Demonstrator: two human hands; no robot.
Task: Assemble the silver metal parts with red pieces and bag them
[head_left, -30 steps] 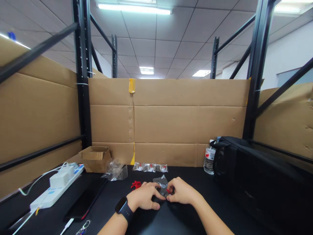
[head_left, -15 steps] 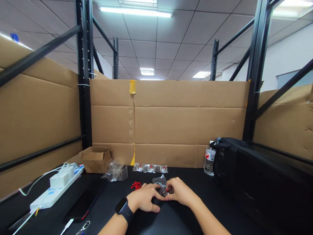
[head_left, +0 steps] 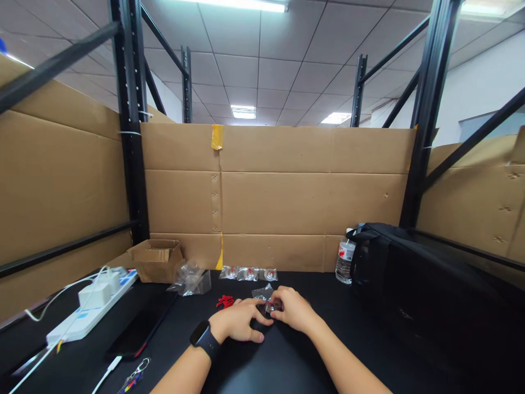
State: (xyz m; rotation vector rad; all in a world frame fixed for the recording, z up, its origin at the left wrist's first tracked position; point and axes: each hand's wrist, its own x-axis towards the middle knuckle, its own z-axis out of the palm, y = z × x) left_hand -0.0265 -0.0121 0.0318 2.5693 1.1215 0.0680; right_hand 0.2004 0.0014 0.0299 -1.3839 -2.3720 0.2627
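Note:
A small clear plastic bag (head_left: 263,293) lies on the black table in front of me, partly covered by my fingers. My right hand (head_left: 293,310) is closed in a pinch on the bag's near right part, where a bit of red shows; the contents are mostly hidden. Reaching in from the left, my left hand (head_left: 241,320) wears a dark watch (head_left: 205,338). Its fingers are stretched out against the bag's near side, the thumb apart. A little pile of red pieces (head_left: 225,301) lies just beyond the left hand.
Several small packed bags (head_left: 248,273) form a row by the cardboard wall (head_left: 270,202). Crumpled plastic (head_left: 191,279) and a cardboard box (head_left: 155,261) stand left, near a power strip (head_left: 86,317) and phone (head_left: 141,331). A water bottle (head_left: 344,262) and black bag (head_left: 430,301) occupy the right.
The view has shifted slightly, so the scene sits a little higher and further left. My right fingers have moved over more of the clear bag, and the left fingers have drawn slightly nearer me.

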